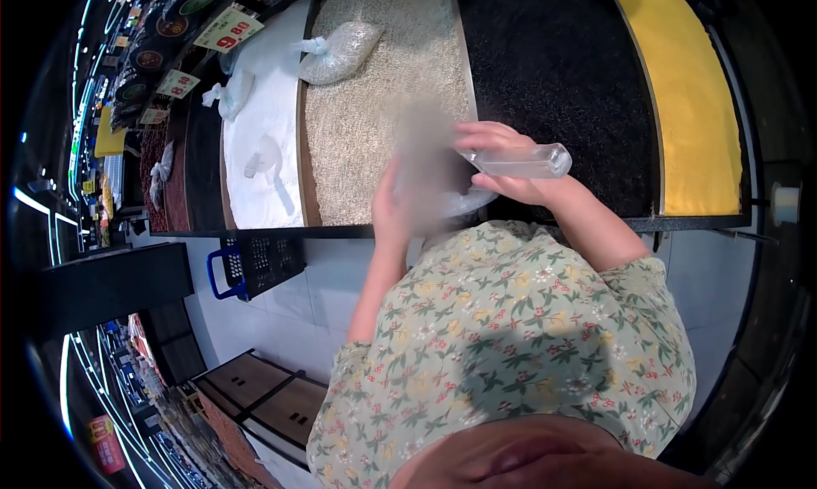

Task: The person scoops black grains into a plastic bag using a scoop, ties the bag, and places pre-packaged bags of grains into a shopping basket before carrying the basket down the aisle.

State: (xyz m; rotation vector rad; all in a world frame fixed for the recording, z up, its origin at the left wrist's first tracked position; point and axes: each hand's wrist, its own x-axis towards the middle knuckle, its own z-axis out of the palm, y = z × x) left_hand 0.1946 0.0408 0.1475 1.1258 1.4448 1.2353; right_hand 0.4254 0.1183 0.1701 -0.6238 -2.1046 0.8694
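Note:
My right hand (515, 183) is closed around a clear plastic scoop (545, 160) above the bin of black grain (562, 72). The scoop's front end points left, toward a clear plastic bag (466, 203) in front of my chest. Something dark shows around the bag's mouth, between my hands. My left hand (388, 208) is at the left side of the bag. A grey blur covers its fingers and part of the bag, so its grip is hidden.
A bin of pale oats or grain (357, 140) holds a tied bag (342, 53). Beside it, a white powder bin (285, 55) contains another scoop (265, 155) and a tied bag (234, 94). Yellow grain (689, 106) lies far right. A blue-handled shopping basket (264, 268) is below the counter edge.

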